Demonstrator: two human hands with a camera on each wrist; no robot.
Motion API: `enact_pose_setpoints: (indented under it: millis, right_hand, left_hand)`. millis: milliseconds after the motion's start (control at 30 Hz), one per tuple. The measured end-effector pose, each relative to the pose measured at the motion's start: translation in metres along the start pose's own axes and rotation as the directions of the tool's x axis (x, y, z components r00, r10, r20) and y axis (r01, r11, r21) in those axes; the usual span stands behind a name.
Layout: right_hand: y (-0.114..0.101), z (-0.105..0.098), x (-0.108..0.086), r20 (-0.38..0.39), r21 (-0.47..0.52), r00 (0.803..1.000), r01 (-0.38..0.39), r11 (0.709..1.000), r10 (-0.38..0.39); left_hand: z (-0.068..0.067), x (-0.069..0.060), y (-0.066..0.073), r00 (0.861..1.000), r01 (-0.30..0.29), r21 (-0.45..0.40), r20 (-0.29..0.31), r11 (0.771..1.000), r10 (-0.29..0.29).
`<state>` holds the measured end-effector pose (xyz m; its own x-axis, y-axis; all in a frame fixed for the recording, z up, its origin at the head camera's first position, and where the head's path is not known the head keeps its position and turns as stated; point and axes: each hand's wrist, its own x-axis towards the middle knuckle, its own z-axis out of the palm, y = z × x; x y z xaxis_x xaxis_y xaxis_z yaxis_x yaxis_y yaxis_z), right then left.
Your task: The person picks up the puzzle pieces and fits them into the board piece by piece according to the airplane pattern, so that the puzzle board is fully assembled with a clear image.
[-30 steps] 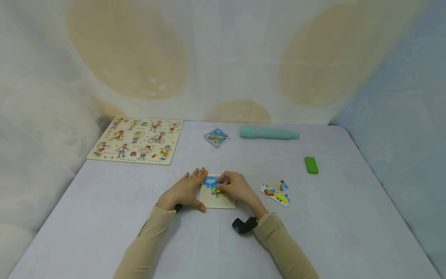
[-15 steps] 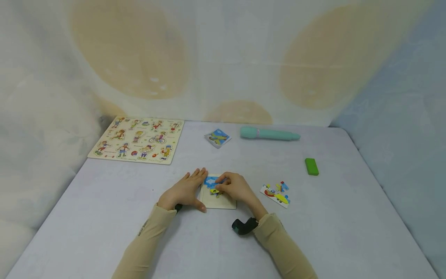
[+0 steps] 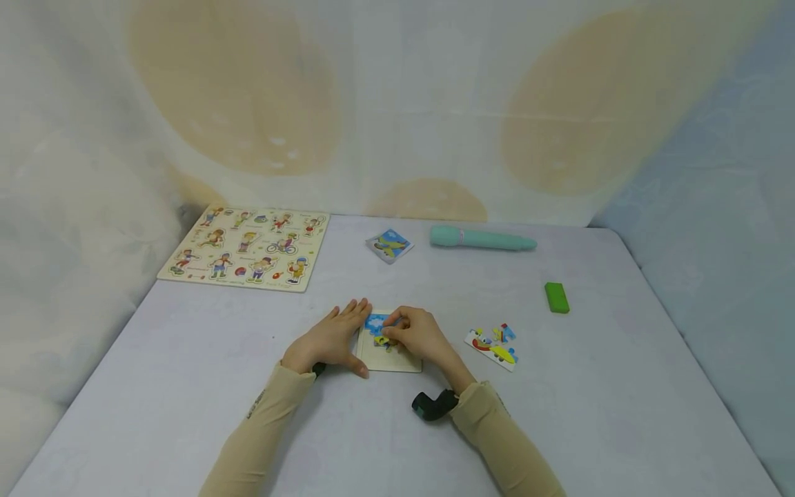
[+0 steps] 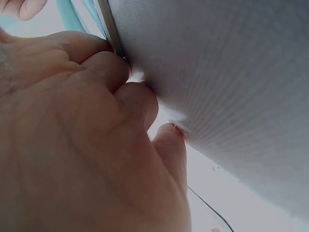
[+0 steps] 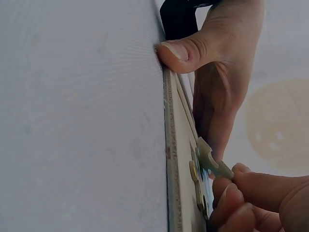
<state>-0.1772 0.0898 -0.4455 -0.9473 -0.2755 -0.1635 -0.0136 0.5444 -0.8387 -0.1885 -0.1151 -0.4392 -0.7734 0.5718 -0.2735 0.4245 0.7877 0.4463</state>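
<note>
A small square puzzle board (image 3: 388,362) lies in front of me, with blue-and-white pieces along its upper left. My left hand (image 3: 332,339) lies flat along the board's left side, fingers extended and thumb by the lower left corner. In the right wrist view, my right hand (image 5: 263,200) pinches a jigsaw piece (image 5: 212,162) between thumb and fingertips, tilted up from the board. Other pieces lie on the board below it, at least one with yellow (image 3: 381,341). The left wrist view shows mostly the left palm (image 4: 91,130), so its fingertips are partly hidden.
Right of the board lie several loose puzzle pieces (image 3: 495,351). Further off are a green block (image 3: 557,297), a teal pen-shaped object (image 3: 483,239), a picture card (image 3: 390,246) and a large sports-picture board (image 3: 245,248). Cloth walls stand behind and at the sides.
My right hand, still pinching the piece, has shifted very slightly left over the board. The left hand keeps its place.
</note>
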Motion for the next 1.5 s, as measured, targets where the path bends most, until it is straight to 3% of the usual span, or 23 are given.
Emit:
enact_pose_setpoints:
  millis: [467,733,933,1133,1500]
  right_hand:
    - [0.001,0.003,0.0,-0.015,0.129,0.999,-0.042,0.991,0.044]
    - [0.0,0.007,0.001,-0.014,0.023,1.0,-0.012,1.0,0.012]
    - [0.0,0.011,0.0,-0.056,-0.031,0.998,0.018,0.999,-0.02]
    - [-0.001,0.017,0.0,-0.114,-0.186,0.99,0.055,0.981,-0.077]
    - [-0.004,0.024,0.0,-0.148,-0.293,0.985,0.04,0.955,-0.087]
  left_hand:
    - [0.0,0.0,0.001,1.0,-0.001,-0.002,-0.004,1.0,0.001]
    - [0.0,-0.001,0.001,1.0,-0.004,0.004,-0.004,1.0,0.004]
    - [-0.001,0.0,0.001,1.0,0.005,0.007,0.003,1.0,-0.005]
    - [-0.002,-0.002,0.003,1.0,0.003,0.007,-0.001,1.0,-0.003]
    - [-0.003,-0.003,0.005,1.0,-0.006,0.001,-0.007,1.0,0.006]
